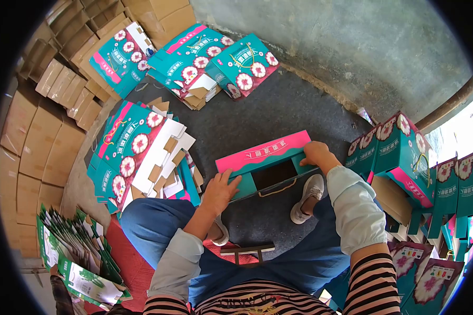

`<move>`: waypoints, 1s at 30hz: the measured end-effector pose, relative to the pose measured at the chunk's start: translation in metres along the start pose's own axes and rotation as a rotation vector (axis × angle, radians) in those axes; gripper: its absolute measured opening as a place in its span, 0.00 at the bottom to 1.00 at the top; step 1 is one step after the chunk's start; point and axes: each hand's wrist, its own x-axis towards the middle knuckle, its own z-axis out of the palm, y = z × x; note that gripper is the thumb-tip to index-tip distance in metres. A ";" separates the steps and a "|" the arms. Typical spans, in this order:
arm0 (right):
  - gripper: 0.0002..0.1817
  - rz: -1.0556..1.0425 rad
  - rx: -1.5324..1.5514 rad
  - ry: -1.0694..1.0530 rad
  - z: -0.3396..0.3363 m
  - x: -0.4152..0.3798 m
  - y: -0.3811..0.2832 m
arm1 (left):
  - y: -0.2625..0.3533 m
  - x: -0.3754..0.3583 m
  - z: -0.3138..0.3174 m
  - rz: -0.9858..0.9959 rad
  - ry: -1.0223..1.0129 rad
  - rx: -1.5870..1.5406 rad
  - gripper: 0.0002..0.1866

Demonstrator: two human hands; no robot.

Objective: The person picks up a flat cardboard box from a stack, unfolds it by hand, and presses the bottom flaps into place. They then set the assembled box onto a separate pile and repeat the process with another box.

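Between my knees stands a teal gift carton (274, 185) with a pink flap (264, 151) tilted back along its far side. Its top is partly open onto a dark inside, and a gold cord handle (277, 189) hangs at the near side. My left hand (219, 193) grips the carton's left end, with fingers over the teal side flap. At the right end, my right hand (319, 156) is closed around the corner by the other side flap; some of its fingertips are hidden.
Flattened teal cartons (136, 142) are piled at the left, with more stacks (194, 60) behind. Brown cardboard boxes (37, 152) line the left wall. Formed teal cartons (399, 152) stand at the right. Green cartons (79, 257) lie lower left near another person's arm (61, 294).
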 end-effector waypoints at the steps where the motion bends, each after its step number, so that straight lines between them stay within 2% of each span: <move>1: 0.31 -0.001 -0.001 0.014 0.000 -0.002 0.001 | 0.000 -0.003 -0.003 -0.021 -0.029 -0.016 0.28; 4: 0.33 0.013 0.076 -0.009 -0.002 -0.001 0.007 | 0.000 -0.017 -0.016 -0.021 -0.112 -0.024 0.31; 8: 0.42 -0.042 0.357 -0.194 -0.010 0.003 0.023 | 0.009 -0.025 -0.033 -0.094 -0.136 -0.169 0.32; 13: 0.55 -0.035 0.665 -0.252 -0.010 -0.009 0.038 | 0.010 -0.018 -0.017 -0.210 0.031 -0.319 0.31; 16: 0.57 -0.020 0.819 -0.311 -0.019 -0.021 0.049 | 0.014 -0.019 -0.014 -0.253 0.104 -0.353 0.32; 19: 0.57 -0.092 0.906 -0.302 -0.037 -0.043 0.052 | 0.015 -0.017 -0.007 -0.341 0.189 -0.473 0.33; 22: 0.55 -0.188 0.946 -0.260 -0.027 -0.031 0.063 | 0.012 -0.012 0.007 -0.477 0.296 -0.696 0.34; 23: 0.54 -0.164 0.930 -0.200 -0.023 -0.024 0.063 | 0.010 -0.009 0.013 -0.526 0.333 -0.782 0.34; 26: 0.49 -0.066 0.802 0.033 0.002 0.006 0.062 | 0.008 -0.001 0.034 -0.644 0.460 -0.801 0.36; 28: 0.45 0.028 0.608 0.261 0.025 0.021 0.058 | 0.002 -0.002 0.054 -0.715 0.504 -0.477 0.37; 29: 0.44 0.002 0.635 0.216 0.031 0.026 0.057 | -0.001 -0.004 0.064 -0.746 0.521 -0.312 0.37; 30: 0.42 -0.025 0.660 0.172 0.034 0.029 0.054 | -0.002 -0.001 0.061 -0.844 0.408 -0.605 0.37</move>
